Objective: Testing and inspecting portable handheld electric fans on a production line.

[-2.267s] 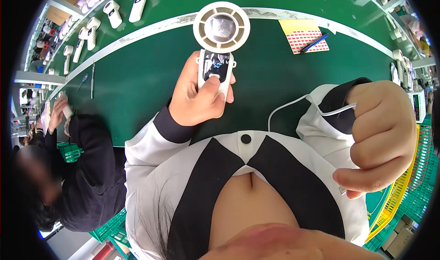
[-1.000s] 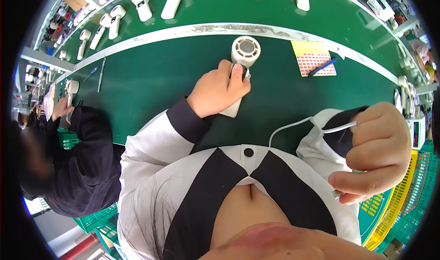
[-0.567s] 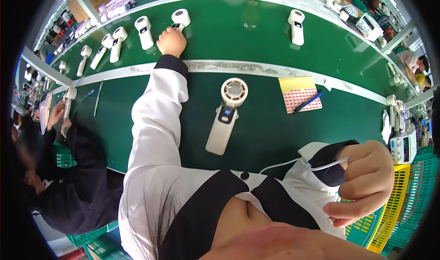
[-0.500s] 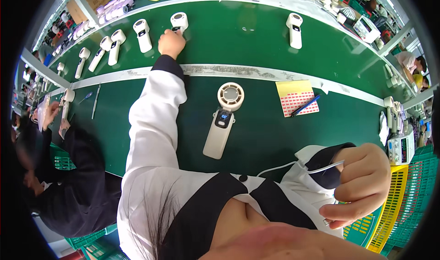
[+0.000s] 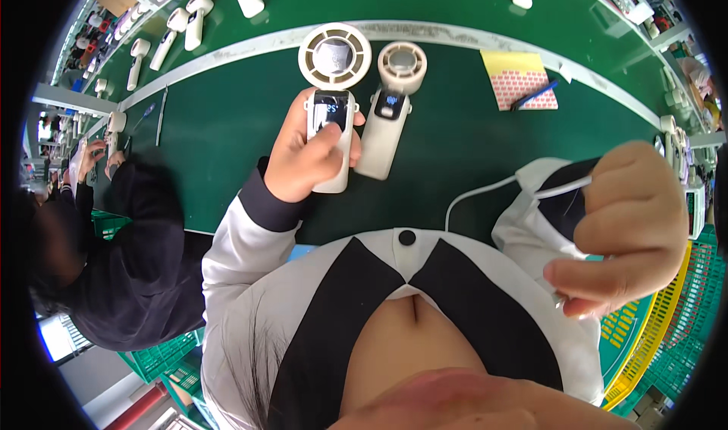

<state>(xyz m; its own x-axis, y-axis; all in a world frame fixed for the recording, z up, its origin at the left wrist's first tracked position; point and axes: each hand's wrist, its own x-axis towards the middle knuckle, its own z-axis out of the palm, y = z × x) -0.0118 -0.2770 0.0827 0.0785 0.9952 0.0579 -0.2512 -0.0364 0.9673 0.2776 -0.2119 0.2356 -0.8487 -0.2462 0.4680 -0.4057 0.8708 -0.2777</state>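
The left hand (image 5: 315,153) wraps the handle of a white handheld fan (image 5: 330,105), thumb at its button, just left of a lying fan (image 5: 381,143), while the right hand (image 5: 637,221), well right of that fan, clenches a white cable (image 5: 561,189). The held fan looks light, stiff and slippery-smooth, best gripped by the handle, clear of its probably fragile slotted head. Right of the lying fan rests a blue pen (image 5: 535,95).

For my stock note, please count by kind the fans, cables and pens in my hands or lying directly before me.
Handheld fans: 2 (held fan in left hand, lying fan)
White cable: 1 (in right hand)
Blue pen: 1
Total: 4
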